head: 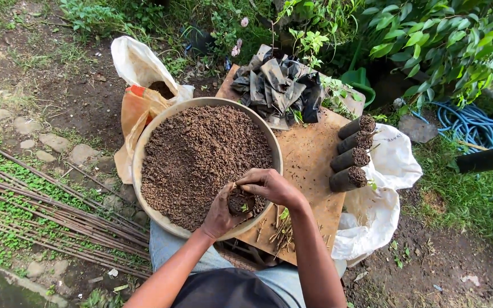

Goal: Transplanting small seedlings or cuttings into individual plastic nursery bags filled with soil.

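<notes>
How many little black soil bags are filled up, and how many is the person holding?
Filled black bags lying on the board: 4
Black bag held in the left hand and right hand: 1
Total: 5

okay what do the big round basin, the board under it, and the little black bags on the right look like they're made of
Basin: probably plastic, with a smooth, beige, thin, even rim. Board: likely plywood, flat, brown and stained. Small black bags: thin plastic film, dark with a slight sheen, packed with soil.

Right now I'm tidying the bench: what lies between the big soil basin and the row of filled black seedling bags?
In the head view, only a bare stretch of the wooden board separates the soil basin from the filled bags; nothing stands on it.
</notes>
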